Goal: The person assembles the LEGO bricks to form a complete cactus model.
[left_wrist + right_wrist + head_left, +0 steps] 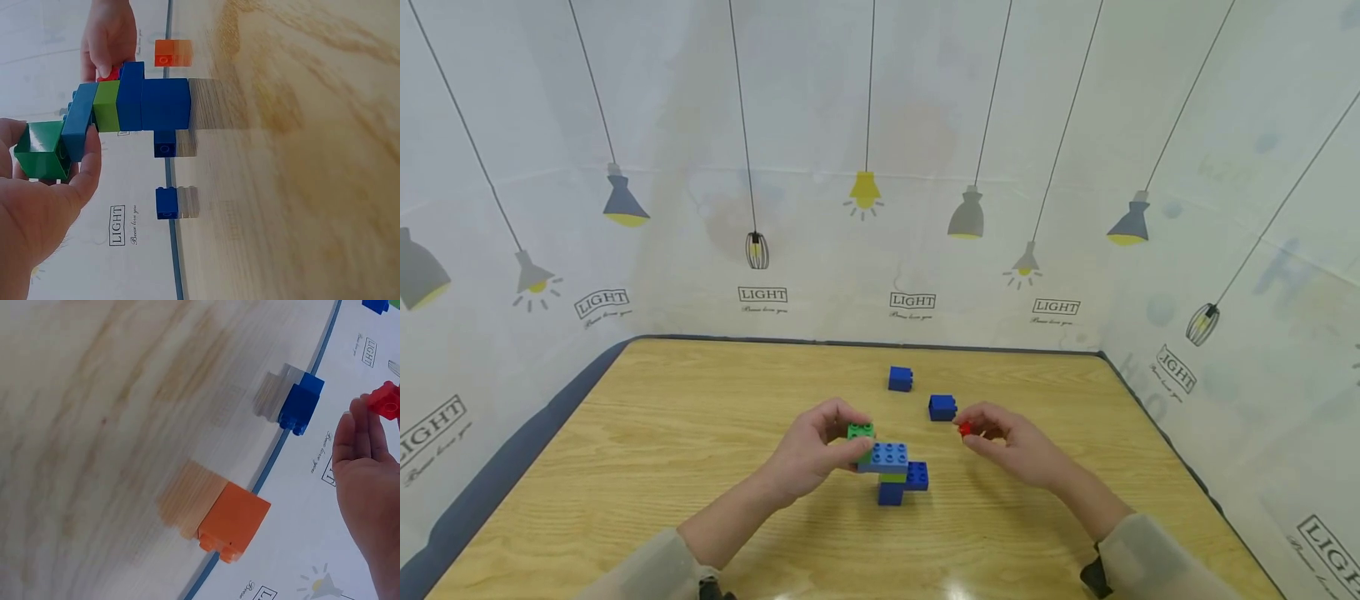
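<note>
My left hand (808,454) holds a green brick (44,150) at the top of a small stack, its fingers curled around the brick and one digit along the light blue brick (889,455). Below that sit a lime green brick (107,106), a dark blue brick (917,476) jutting to the right, and another blue brick (891,493) at the bottom on the table. To the right of the stack, my right hand (1022,446) pinches a small red brick (386,401) between thumb and fingertips, raised over the table.
Two loose blue bricks, a farther one (900,379) and a nearer one (942,407), lie beyond the hands. An orange brick (235,522) stands on the wooden table (662,433), hidden behind my right hand in the head view. Printed curtains (820,275) enclose the table.
</note>
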Tool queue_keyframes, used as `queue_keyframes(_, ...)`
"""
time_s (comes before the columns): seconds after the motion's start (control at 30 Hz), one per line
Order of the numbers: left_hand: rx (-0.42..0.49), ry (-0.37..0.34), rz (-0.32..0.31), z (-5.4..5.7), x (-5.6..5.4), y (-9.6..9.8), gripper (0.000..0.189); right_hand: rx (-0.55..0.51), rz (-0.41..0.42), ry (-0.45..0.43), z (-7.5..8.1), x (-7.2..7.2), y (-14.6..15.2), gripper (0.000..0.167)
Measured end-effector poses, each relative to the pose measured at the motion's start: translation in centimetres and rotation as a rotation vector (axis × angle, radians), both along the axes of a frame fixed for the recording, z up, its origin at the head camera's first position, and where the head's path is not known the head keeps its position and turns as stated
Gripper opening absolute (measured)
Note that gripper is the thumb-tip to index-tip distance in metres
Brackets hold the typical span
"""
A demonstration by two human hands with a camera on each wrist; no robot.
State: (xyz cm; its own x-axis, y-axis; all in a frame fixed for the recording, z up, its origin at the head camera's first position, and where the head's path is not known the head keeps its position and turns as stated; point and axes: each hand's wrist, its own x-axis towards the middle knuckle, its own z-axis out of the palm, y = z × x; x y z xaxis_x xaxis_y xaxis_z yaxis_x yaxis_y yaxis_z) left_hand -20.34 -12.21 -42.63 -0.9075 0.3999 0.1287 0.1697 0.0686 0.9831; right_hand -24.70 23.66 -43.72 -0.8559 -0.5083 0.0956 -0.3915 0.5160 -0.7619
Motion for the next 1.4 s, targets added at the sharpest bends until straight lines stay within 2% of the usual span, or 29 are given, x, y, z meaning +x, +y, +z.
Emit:
queue_keyframes(0.23, -0.005, -0.019, 0.017, 0.0, -0.1, 0.1, 0.031, -0.139, 0.018, -0.086, -0.2, 0.4, -0.9, 0.028)
queue_keyframes(0.57, 0.004, -0.021, 0.048, -0.1, -0.5, -0.1, 0.032, -0.216, 0.007, -0.179, -0.1, 1.0, -2.2, 0.025)
queue_keyframes(0.8, 0.008, -0.013, 0.03, -0.3, -0.9, -0.2, 0.035, -0.163, 0.007, -0.104, -0.5, 1.0, -2.8, 0.018)
queue_keyframes(1.0, 0.0, -0.021, 0.033, -0.2, -0.9, -0.2, 0.03, -0.158, 0.0, -0.119, -0.5, 1.2, -3.2, 0.018)
queue_keyframes(1.2, 0.0, -0.022, 0.036, -0.2, -0.9, -0.2, 0.03, -0.133, 0.045, -0.091, -0.8, 1.1, -3.7, 0.025)
queue_keyframes(1.4, -0.002, -0.02, 0.034, -0.1, -0.9, -0.1, 0.031, -0.105, 0.079, -0.12, -1.4, 0.8, -4.1, 0.026)
